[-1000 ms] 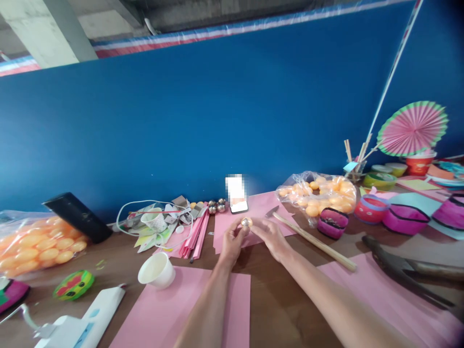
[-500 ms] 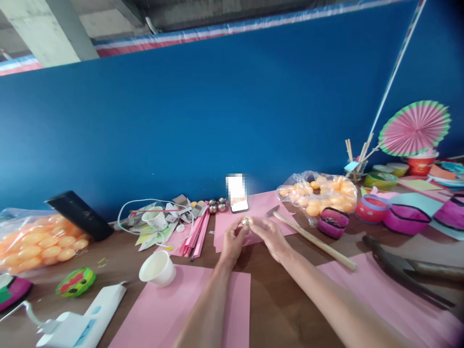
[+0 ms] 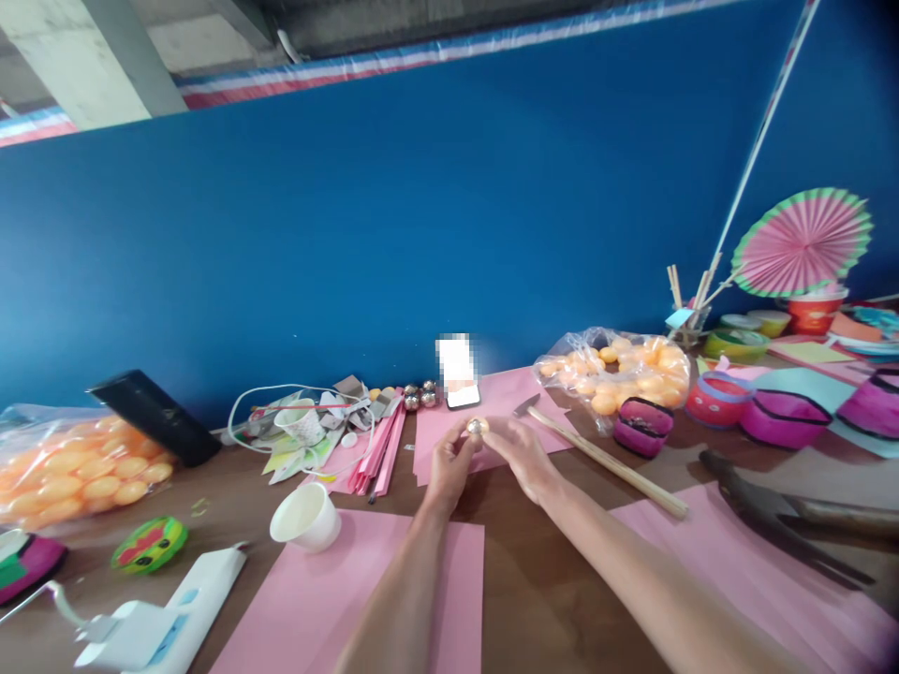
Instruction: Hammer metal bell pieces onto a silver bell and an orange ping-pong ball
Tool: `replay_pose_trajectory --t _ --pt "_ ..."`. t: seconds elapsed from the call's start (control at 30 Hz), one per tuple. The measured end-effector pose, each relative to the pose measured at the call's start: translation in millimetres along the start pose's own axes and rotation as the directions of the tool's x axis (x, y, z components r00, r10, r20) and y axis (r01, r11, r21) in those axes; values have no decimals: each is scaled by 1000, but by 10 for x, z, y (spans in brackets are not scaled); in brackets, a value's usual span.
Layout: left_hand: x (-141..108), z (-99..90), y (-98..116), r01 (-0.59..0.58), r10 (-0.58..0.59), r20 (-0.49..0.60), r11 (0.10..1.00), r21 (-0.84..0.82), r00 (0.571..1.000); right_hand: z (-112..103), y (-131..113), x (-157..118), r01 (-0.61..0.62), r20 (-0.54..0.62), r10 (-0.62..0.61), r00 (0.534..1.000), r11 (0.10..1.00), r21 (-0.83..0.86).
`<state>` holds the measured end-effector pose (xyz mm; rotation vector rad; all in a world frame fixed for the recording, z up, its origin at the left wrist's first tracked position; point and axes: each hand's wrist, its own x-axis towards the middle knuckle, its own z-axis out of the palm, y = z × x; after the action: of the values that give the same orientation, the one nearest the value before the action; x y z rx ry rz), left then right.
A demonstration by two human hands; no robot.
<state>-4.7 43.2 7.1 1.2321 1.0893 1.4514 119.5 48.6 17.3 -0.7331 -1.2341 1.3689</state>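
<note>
My left hand [image 3: 450, 463] and my right hand [image 3: 523, 459] meet over the middle of the table, fingertips pinched on a small shiny metallic ball [image 3: 478, 427]. A pale orange edge shows around the ball, too small to make out well. Below my fingers lies a pink paper sheet [image 3: 428, 454]. Just beyond them a phone [image 3: 464, 397] leans at the blue wall, its screen blurred out. Several shiny metal balls [image 3: 420, 397] sit to the left of the phone. A small hammer [image 3: 611, 461] with a wooden handle rests to the right of my right hand.
A white cup [image 3: 306, 517] stands on another pink sheet [image 3: 337, 599]. Bags of orange balls lie left [image 3: 84, 468] and right [image 3: 625, 370]. A power strip [image 3: 197, 599] is at front left. A dark-headed tool [image 3: 765, 510] lies at right. Paper scraps [image 3: 330, 426] pile behind.
Both hands keep their pinch on the small ball in nearly the same place. The camera view has shifted very slightly.
</note>
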Motion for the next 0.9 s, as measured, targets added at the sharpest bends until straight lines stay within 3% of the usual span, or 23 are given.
replay_pose_trajectory --t 0.3,0.63,0.9 --pt "-16 16 30 -1 1 23 1000 15 1000 -7 17 16 -3 -28 2 1000 1000 -18" --pt "-12 30 29 15 -7 55 991 -136 998 15 62 21 -16 -72 21 997 997 70" --pt "8 6 -20 -3 10 52 992 -124 999 23 81 11 0 -133 -10 991 997 -76"
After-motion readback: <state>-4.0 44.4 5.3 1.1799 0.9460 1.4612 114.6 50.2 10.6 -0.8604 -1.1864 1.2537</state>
